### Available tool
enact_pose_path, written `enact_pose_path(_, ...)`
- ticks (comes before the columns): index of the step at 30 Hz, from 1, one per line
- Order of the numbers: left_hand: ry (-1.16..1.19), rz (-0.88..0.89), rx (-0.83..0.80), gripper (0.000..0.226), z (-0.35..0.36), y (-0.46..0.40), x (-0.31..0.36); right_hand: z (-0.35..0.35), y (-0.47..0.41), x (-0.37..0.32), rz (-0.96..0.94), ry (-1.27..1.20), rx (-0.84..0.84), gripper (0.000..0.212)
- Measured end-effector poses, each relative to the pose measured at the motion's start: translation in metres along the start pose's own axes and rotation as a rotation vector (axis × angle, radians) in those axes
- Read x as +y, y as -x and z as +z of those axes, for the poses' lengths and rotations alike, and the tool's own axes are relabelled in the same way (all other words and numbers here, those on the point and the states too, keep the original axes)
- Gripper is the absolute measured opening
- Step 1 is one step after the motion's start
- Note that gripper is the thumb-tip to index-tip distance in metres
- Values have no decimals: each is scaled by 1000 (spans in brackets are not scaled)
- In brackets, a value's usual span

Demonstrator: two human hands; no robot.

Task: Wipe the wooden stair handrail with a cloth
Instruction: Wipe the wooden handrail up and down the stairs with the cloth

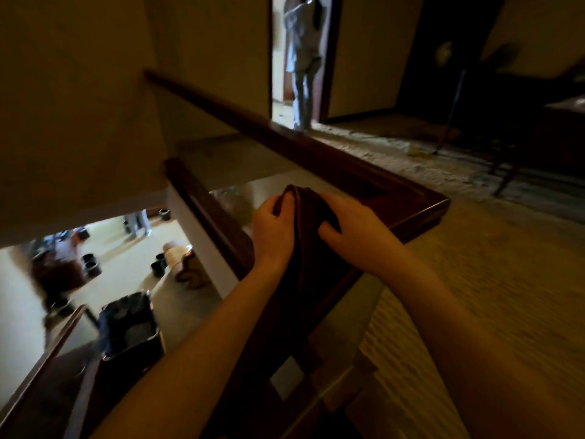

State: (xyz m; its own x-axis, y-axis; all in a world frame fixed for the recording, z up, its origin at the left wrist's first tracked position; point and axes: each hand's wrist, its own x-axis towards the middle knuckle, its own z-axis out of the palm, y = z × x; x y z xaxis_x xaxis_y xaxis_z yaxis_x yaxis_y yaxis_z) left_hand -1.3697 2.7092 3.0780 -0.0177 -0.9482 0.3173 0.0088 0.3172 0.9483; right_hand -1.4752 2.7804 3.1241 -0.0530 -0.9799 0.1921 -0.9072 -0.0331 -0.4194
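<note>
Dim beige walls [79,90]; lit doorway [297,58] glowing ahead; worn landing floor [474,264]; bright lower floor [126,264] showing below.

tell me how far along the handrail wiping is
Done: the dim picture shows no rail section clearly cleaned. In hand: left hand and right hand both grip the dark cloth over the handrail near its corner. Left: seemingly the rail runs on both sides of the corner.

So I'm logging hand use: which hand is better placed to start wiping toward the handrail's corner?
Probably the right hand: it grips the cloth on the side nearer the handrail corner. The left hand holds the opposite edge.
</note>
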Motion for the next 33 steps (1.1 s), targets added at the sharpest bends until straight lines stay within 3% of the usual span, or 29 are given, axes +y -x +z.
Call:
enact_pose_path(3, 54, -99, -189, 18, 24, -24, 11, -14, 8, 20, 73, -143, 16, 78)
enact_pose_path(6, 81, -62, -592, 33, 42, -39, 21, -18, 2, 43, 190, -124, 211, 63)
enact_pose_path(8, -131, 90, -837, 55, 50, -48, 23, -19, -6, 58, 254, -130, 343, 53)
enact_pose_path(10, -348, 183, -956, 71, 59, -55, 24, -20, -14, 74, 290, -89, 392, 50)
enact_pose_path(16, -592, 574, -962, 72, 120, -75, 9, -30, -29, 116, 340, -158, 537, 41)
enact_pose_path(19, -774, 598, -896, 66, 157, -88, 6, -42, -43, 140, 383, -190, 576, 43)
enact_pose_path(23, -919, 595, -828, 63, 189, -103, 12, -62, -64, 160, 404, -140, 493, 45)
enact_pose_path(29, -828, 590, -832, 56, 160, -80, 18, -70, -34, 167, 343, -149, 313, 47)
enact_pose_path(33, -1027, 609, -794, 59, 161, -59, 21, -74, -24, 178, 269, -263, 263, 49)
